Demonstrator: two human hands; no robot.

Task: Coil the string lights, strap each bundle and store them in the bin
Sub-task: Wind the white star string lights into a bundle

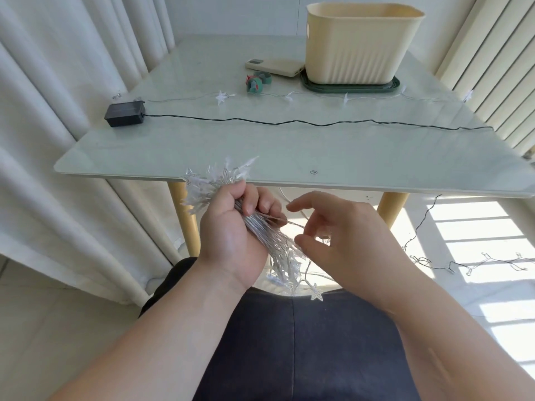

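Head view: the left hand [231, 227] has its fingers clamped around a bundle of string lights [262, 228], clear wires with frosted star bulbs fanning out above and below the fist, just below the table [260, 151] edge. The right hand [347, 235] is beside it, fingers apart around a loose strand. The cream bin [356, 47] stands on the table's far side.

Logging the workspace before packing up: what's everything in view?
bin: one, cream, table's far right, on tray
tray: one, dark green, under bin
power bank: one, cream, left of bin
straps: two, green, near power bank
battery box: one, black, table's left
dark wire: one, from battery box rightward across table
star string: one, clear, across table
star-light bundle: one, clear, in left hand
table: one, pale glass top
curtains: white, left
left hand: grips bundle
right hand: open, beside bundle
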